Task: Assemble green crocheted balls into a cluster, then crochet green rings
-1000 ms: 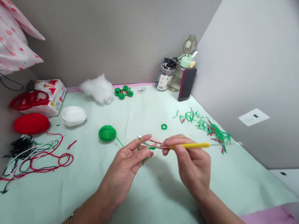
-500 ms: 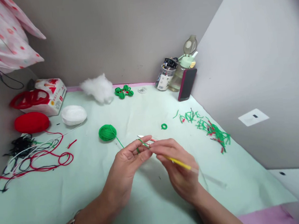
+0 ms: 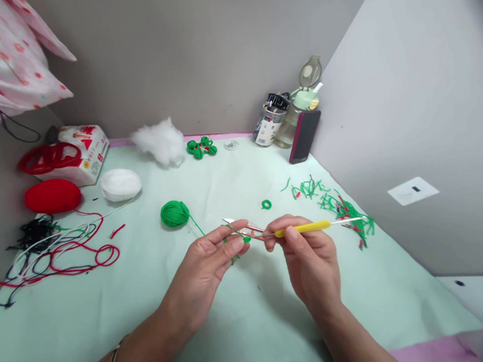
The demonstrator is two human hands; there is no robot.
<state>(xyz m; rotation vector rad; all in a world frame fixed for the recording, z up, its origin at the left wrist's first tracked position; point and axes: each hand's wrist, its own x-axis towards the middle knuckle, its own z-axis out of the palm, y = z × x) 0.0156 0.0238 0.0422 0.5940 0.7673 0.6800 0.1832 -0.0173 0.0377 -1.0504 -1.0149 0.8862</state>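
Note:
My left hand is closed, pinching a small piece of green yarn work between thumb and fingers, with a strand looped over the index finger. That strand runs back to a green yarn ball. In my right hand is a crochet hook with a yellow grip, held nearly level. Its thin metal tip points left and meets the green yarn at my left fingertips. Behind my fingers lies a pair of scissors, partly hidden. A small green ring rests on the cloth beyond my right hand.
Red yarn, white yarn and tangled strands lie on the left. White stuffing, green crocheted pieces, a pen cup and a phone line the back. Yarn scraps lie at right.
My right hand has moved right and turned, so the hook now lies almost level instead of slanting down. The green work at my left fingertips shows more clearly.

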